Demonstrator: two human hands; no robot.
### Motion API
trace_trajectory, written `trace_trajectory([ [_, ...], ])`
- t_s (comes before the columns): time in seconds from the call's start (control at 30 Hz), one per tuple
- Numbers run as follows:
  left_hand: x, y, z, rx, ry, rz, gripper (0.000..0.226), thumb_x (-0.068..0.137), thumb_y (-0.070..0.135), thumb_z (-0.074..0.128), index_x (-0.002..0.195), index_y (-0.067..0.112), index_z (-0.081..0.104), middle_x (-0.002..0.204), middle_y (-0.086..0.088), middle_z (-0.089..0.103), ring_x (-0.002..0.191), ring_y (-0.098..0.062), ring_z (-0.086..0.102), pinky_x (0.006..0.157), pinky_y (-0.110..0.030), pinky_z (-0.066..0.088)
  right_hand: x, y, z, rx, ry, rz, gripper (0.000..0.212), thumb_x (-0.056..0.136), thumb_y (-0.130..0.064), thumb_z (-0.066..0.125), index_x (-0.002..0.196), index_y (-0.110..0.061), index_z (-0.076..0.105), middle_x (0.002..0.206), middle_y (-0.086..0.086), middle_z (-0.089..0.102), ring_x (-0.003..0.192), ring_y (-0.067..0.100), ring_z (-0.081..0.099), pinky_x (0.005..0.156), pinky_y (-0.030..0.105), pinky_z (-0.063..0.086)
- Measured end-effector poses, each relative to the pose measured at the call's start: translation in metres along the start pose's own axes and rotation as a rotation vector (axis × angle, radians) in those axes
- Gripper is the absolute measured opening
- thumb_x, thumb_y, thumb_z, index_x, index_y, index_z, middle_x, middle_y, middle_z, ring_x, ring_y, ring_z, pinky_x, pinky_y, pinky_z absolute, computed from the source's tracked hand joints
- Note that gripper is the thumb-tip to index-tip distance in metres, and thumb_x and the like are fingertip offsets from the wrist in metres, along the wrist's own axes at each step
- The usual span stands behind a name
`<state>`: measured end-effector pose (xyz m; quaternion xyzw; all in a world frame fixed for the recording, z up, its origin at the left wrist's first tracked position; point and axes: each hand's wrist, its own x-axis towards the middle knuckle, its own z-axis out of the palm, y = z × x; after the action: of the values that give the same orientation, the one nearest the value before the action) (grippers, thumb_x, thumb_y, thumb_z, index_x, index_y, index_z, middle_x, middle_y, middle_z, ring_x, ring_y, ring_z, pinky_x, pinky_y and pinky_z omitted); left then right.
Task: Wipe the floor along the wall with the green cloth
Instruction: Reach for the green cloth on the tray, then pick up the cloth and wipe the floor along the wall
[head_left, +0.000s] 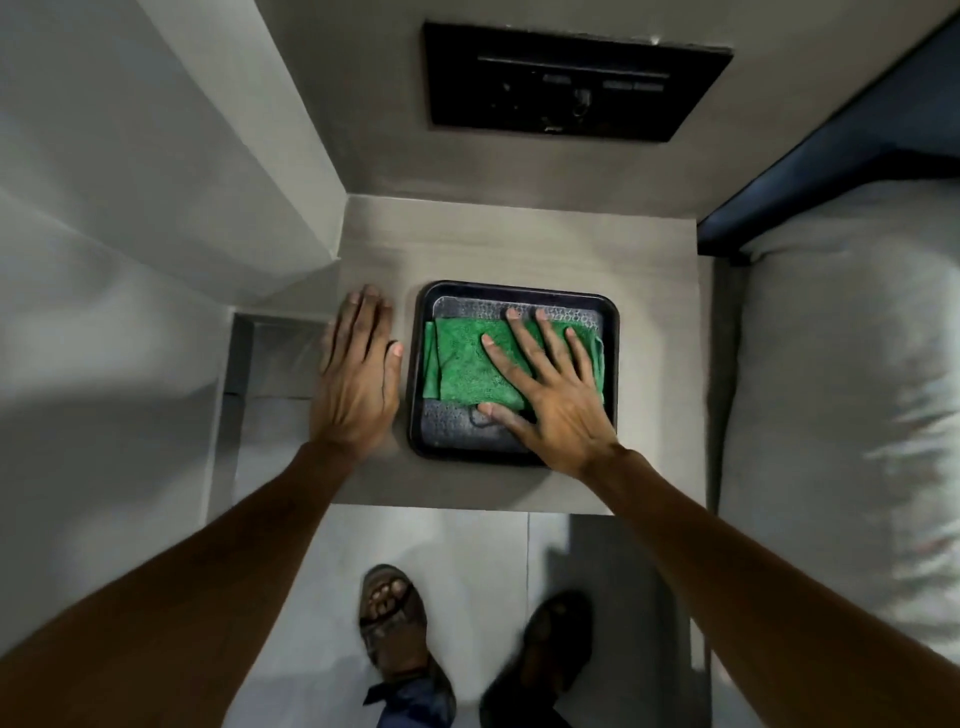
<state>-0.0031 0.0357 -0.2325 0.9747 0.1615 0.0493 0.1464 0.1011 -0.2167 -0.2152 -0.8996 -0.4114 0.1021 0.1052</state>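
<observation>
Pressing flat, my right hand (550, 384) lies spread with all fingers splayed on the green cloth (467, 364); it covers the cloth's right half but has not closed on anything, so I would call it resting, not gripping. The cloth is folded into a rough rectangle, its long axis running left to right across the black tray (519, 296), and it sits toward the tray's far edge, leaving a bare strip of patterned liner along the near edge where my thumb reaches down. The cloth lies directly under this hand, so the right hand is plainly the one to gather it; I judge the next move is a curl of the fingers to bunch the fabric and lift it clear of the tray's raised rim. My left hand (358, 369) is flat and empty on the small table (519, 244), just beside the tray's left edge, thumb nearly touching the rim. The tray sits about mid-table. Beyond the table's far edge a grey wall carries a dark panel (576, 83); a bed (841, 364) runs along the right edge, and pale floor tiles (467, 545) show below the near edge, with my sandalled feet on them.
</observation>
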Motion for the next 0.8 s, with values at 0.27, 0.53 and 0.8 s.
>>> trace_trajectory([
  [0.27, -0.002, 0.0, 0.003, 0.08, -0.03, 0.011, 0.059, 0.116, 0.032, 0.023, 0.171, 0.012, 0.017, 0.181, -0.011, 0.015, 0.169, -0.028, 0.011, 0.135, -0.054, 0.019, 0.002, -0.009, 0.001, 0.098, 0.062, 0.084, 0.056, 0.115, -0.055, 0.029, 0.168, -0.039, 0.034, 0.182, -0.005, 0.022, 0.171, 0.025, 0.01, 0.139, 0.054, 0.01],
  [0.53, -0.004, 0.001, -0.017, -0.05, -0.015, 0.006, 0.058, 0.114, 0.026, 0.03, 0.17, 0.012, 0.022, 0.181, -0.012, 0.017, 0.169, -0.03, 0.013, 0.136, -0.058, 0.013, 0.007, -0.031, -0.066, 1.031, 0.124, 0.478, 0.038, 0.116, -0.038, 0.048, 0.15, -0.028, 0.059, 0.143, 0.001, 0.071, 0.142, 0.019, 0.063, 0.128, 0.048, 0.044],
  [0.8, -0.083, -0.031, -0.052, -0.124, 0.071, -0.195, 0.056, 0.115, 0.022, 0.034, 0.168, 0.007, 0.025, 0.179, -0.016, 0.02, 0.168, -0.032, 0.015, 0.135, -0.058, 0.017, 0.022, -0.115, -0.116, 1.269, 0.104, 0.377, 0.051, 0.113, -0.043, 0.045, 0.154, -0.015, 0.057, 0.141, 0.001, 0.072, 0.125, 0.02, 0.072, 0.11, 0.043, 0.057],
])
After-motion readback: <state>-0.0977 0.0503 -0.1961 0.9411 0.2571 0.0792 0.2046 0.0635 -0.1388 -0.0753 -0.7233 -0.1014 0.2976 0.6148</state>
